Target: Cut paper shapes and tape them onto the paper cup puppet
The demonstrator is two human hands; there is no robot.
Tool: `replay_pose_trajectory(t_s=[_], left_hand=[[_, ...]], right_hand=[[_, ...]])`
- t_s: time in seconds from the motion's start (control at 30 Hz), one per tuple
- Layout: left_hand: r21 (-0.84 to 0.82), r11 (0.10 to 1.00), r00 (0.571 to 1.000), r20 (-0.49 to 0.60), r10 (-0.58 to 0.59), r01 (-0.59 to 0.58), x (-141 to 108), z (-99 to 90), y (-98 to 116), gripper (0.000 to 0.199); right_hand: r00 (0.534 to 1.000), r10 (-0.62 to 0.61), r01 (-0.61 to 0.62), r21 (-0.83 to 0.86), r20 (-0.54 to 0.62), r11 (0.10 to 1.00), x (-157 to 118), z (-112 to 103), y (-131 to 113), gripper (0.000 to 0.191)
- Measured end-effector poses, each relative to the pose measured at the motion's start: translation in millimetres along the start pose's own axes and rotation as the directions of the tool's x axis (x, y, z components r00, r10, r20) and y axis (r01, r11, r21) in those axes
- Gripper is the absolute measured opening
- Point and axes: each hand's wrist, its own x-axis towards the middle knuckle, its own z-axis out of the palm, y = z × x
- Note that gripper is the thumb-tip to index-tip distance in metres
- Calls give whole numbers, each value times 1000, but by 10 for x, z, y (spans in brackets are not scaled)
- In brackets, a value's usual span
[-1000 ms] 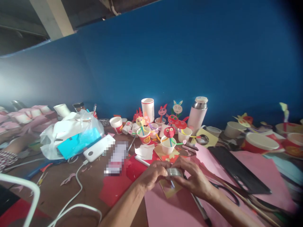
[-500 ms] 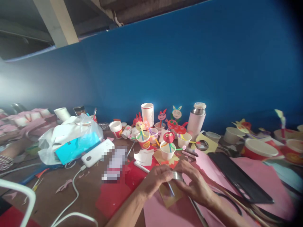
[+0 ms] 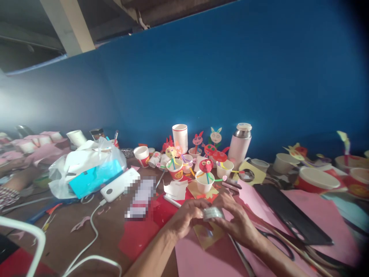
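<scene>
Between my two hands is a roll of clear tape [image 3: 213, 213], tilted over the pink paper. Fingers of my left hand [image 3: 186, 218] pinch its left edge. My right hand [image 3: 236, 220] grips the roll from the right with thumb and fingers. Beneath them lies a small tan paper square [image 3: 208, 239], partly in shadow, with a shiny strip on it. That square rests on pink paper [image 3: 198, 259]. Just beyond my hands stands a white paper cup [image 3: 204, 184] with coloured strips and a red paper face [image 3: 206, 166].
Several decorated paper cups crowd the back, near a pink thermos [image 3: 240, 148]. On the right are a black phone-shaped object [image 3: 291, 211] and scissors [image 3: 279, 243]. A white power bank [image 3: 120, 185] and plastic bag [image 3: 59, 179] lie left. Another person's arm [image 3: 17, 184] is far left.
The tape roll has turned and shifted slightly left, showing more of its side. Both hands have re-gripped it a little. The view has moved slightly.
</scene>
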Motion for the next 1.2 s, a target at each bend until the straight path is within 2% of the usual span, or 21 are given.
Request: replay_pose_trajectory(t_s=[0.23,0.3,0.53,0.67,0.77,0.87,0.97,1.07,1.2], left_hand=[[195,977,995,-69,-73,85,-10,49,19,15],[218,969,992,-82,-101,117,-15,59,29,16],[72,994,996,-53,-73,77,-20,43,40,14],[34,998,998,-42,-56,57,-14,25,26,18],[70,994,995,-45,-86,89,-13,26,15,17],[96,989,993,-57,-107,112,-19,30,11,23],[-23,999,999,-33,-43,42,-21,21,19,24],[-111,994,1000,10,-3,5,-15,-1,31,24],[-22,999,1000,-7,22,-23,-8,-14,39,19]], right_hand=[[991,-45,71,-204,128,976,82,-64,-117,15],[988,-46,77,-214,147,974,86,-63,-134,14],[991,-24,24,0,128,1000,67,-72,-106,13],[994,-3,2,8,111,1000,66,-86,-84,10],[994,10,-5,-46,110,999,63,-85,-95,12],[992,85,-83,-31,93,996,37,-58,-93,15],[984,169,-174,90,61,981,3,-18,-53,17],[989,149,-150,152,22,977,-5,-7,-4,19],[998,55,-56,46,18,997,32,-60,-9,21]])
